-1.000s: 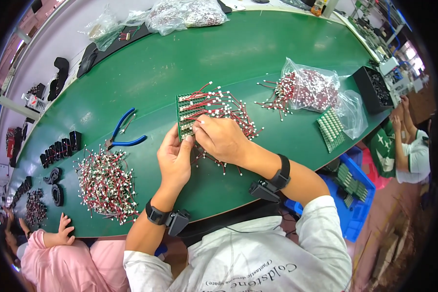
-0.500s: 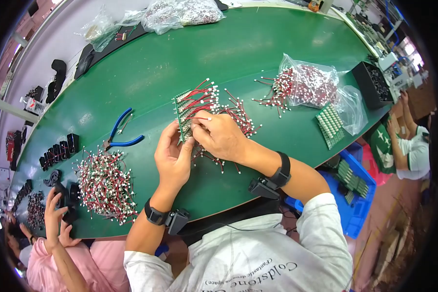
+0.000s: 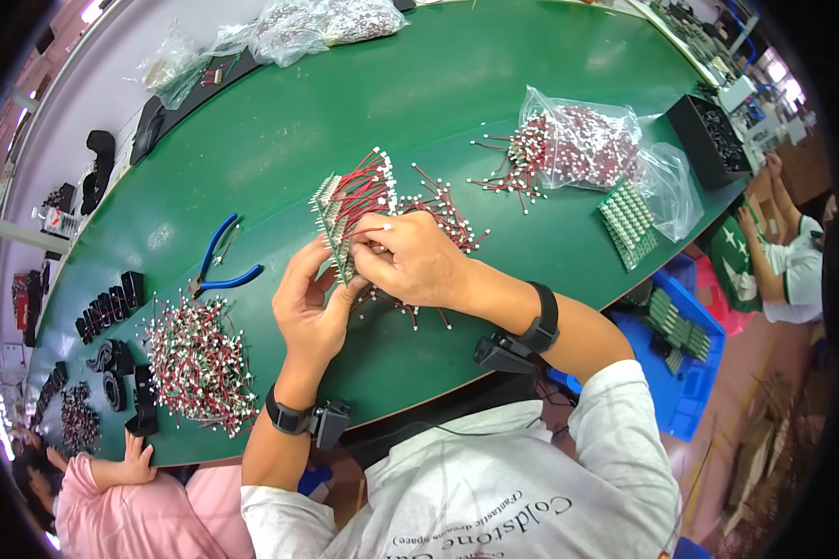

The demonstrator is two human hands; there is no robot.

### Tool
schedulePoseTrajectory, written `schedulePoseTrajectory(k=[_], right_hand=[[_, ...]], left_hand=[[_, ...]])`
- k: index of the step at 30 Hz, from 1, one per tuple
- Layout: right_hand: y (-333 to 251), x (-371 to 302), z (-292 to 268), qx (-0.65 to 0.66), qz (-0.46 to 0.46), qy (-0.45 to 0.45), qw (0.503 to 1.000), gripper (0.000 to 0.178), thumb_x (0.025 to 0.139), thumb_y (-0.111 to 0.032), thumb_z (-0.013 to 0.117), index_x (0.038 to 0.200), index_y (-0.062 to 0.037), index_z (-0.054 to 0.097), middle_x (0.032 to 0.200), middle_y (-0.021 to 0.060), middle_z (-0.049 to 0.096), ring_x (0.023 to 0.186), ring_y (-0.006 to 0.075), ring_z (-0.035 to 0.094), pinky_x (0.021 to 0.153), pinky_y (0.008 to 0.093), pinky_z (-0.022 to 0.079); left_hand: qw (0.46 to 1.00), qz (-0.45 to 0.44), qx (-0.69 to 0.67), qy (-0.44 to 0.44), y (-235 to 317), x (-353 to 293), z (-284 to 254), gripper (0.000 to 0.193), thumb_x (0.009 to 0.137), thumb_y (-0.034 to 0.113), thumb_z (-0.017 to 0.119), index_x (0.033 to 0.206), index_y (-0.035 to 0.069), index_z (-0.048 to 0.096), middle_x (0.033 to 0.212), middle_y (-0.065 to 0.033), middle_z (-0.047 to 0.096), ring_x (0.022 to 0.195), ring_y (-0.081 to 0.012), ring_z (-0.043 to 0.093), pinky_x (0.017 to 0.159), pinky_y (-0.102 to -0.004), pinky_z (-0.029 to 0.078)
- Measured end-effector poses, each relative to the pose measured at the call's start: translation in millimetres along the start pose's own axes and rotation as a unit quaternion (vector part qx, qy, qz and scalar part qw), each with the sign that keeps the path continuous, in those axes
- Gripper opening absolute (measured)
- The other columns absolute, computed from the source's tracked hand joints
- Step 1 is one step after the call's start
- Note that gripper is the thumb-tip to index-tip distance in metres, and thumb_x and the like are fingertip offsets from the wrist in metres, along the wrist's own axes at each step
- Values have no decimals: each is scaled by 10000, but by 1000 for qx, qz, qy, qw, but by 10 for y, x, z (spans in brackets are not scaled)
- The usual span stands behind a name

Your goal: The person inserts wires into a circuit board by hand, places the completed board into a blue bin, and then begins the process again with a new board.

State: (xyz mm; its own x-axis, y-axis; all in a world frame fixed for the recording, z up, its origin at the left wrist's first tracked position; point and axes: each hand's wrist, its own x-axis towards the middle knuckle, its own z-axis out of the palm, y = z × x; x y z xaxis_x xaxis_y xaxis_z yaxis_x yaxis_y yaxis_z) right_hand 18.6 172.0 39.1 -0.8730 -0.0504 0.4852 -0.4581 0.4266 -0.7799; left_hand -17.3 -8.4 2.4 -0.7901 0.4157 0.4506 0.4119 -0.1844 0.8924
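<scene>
A green circuit board [image 3: 330,207] stands tilted on edge above the table, with rows of white connectors and many red wire leads [image 3: 368,186] plugged along it. My left hand [image 3: 309,303] grips its lower end, thumb and fingers on either side. My right hand [image 3: 421,263] is closed at the board's near end, pinching a red wire lead [image 3: 373,229] whose white plug pokes out above the fingers. The fingertips of this hand partly hide where lead and board meet. Loose red leads [image 3: 447,216] lie on the table just beyond my right hand.
Blue-handled pliers [image 3: 233,278] and a heap of wire leads [image 3: 200,363] lie left. To the right are an open plastic bag of leads [image 3: 587,144], another connector board [image 3: 628,225], a black box [image 3: 708,140] and a blue crate [image 3: 685,401]. A co-worker's hand [image 3: 138,458] rests at the table's left edge.
The whole scene has shifted slightly left in view. The board has tilted a little, its pin side turning more into sight. The co-worker's raised hands have dropped, one now at the table edge.
</scene>
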Motion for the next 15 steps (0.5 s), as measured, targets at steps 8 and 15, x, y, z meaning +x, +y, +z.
schedulePoseTrajectory(k=[8, 15], right_hand=[[25, -10, -48, 12, -4, -20, 1000, 68, 868, -55, 618, 900, 4, 632, 681, 153, 636, 574, 298, 652, 522, 363, 488], [186, -14, 16, -50, -1, 7, 999, 123, 883, -116, 640, 922, 1, 637, 676, 163, 634, 585, 315, 650, 535, 383, 485]], left_hand=[[999, 11, 35, -16, 22, -3, -32, 457, 797, -87, 745, 1230, -73, 598, 1302, -196, 561, 1166, -282, 605, 952, -396, 571], [1000, -18, 2, 17, -19, 9, 48, 464, 811, -102, 723, 1248, -73, 572, 1271, -179, 578, 1164, -254, 596, 967, -392, 559]])
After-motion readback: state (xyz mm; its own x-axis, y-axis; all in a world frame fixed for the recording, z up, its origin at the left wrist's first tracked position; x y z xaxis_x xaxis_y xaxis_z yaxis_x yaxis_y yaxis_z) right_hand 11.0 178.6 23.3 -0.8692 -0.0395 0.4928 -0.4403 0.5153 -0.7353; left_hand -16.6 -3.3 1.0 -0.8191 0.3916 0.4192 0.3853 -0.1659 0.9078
